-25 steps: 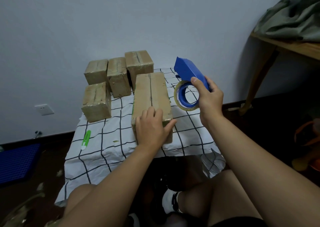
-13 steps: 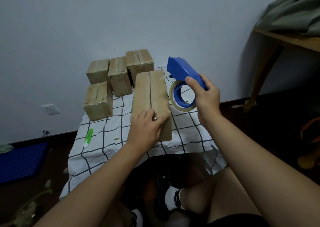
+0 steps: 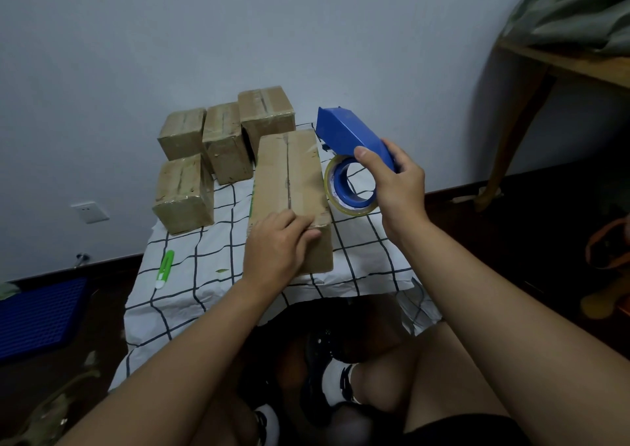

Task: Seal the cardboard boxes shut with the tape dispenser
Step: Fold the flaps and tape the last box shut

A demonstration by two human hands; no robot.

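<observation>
A long cardboard box [image 3: 289,179] lies lengthwise on the checked cloth, its top seam facing up. My left hand [image 3: 278,246] rests on the box's near end, fingers over the top and front edge. My right hand [image 3: 397,183] grips the blue tape dispenser [image 3: 347,137] in the air just right of the box, with the tape roll [image 3: 351,186] hanging below it. Several smaller taped boxes stand behind and to the left, one at the left [image 3: 182,193], others at the back [image 3: 225,142].
A small table under a white checked cloth [image 3: 204,282] carries everything. A green and white cutter [image 3: 165,268] lies on the cloth at the left. A wooden table leg [image 3: 511,145] stands at the right, a blue mat [image 3: 37,316] on the floor at the left.
My left hand slid a little along the near end of the long box. My right hand with the dispenser shifted slightly left, closer to the box.
</observation>
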